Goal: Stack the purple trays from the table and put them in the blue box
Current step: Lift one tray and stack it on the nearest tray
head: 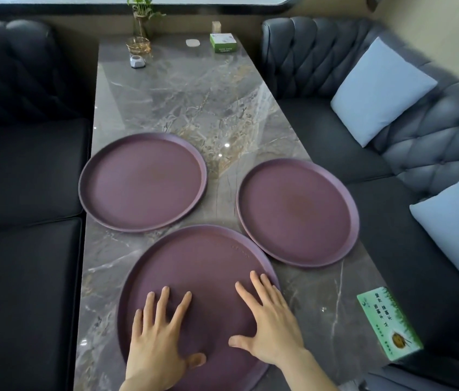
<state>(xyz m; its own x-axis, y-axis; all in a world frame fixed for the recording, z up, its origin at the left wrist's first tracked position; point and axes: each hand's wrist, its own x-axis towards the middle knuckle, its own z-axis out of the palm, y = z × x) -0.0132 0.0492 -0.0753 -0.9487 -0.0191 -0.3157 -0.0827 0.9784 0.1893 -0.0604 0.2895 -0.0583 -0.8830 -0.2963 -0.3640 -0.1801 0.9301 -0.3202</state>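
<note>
From the head view, your left hand point(156, 338) and right hand point(269, 324) lie spread flat on the nearest purple tray point(197, 277), gripping nothing; it may skid off the slick counter point(183, 91) if you push; the left tray point(142, 182) and right tray point(297, 211) lie apart, all three empty; the right one overhangs the edge, so it could tip; no blue box shows.
</note>
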